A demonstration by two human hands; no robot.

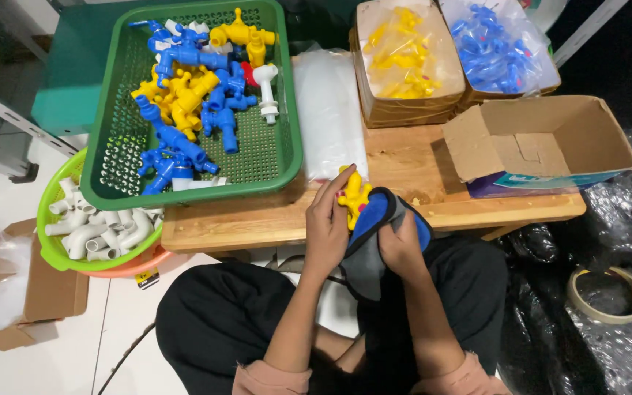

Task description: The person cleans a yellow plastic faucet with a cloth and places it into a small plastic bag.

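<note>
Seated person at a low wooden table (272,227), seen from above. The left hand (325,227) grips a yellow plastic tap (353,194) at the table's near edge, fingers curled around its body with the fingertips reaching up along it. The right hand (401,247) is closed on a blue-and-grey cloth (374,234), which is pressed against the tap's right side and hangs down over the lap. Behind the hands lies a stack of clear plastic bags (328,110), just beside a green perforated basket (122,139) holding loose taps — blue ones (177,139), yellow ones (184,91) and a single white one (266,91). At the far edge of the table stand two bag-lined cardboard boxes, one with yellow taps (404,55), the other with blue taps (491,51). To the right an empty cardboard box (543,139) lies tilted open. On the floor at left, a light-green basket (56,249) holds white pipe elbows (100,227); a roll of tape (608,294) rests on black plastic sheeting at right.
</note>
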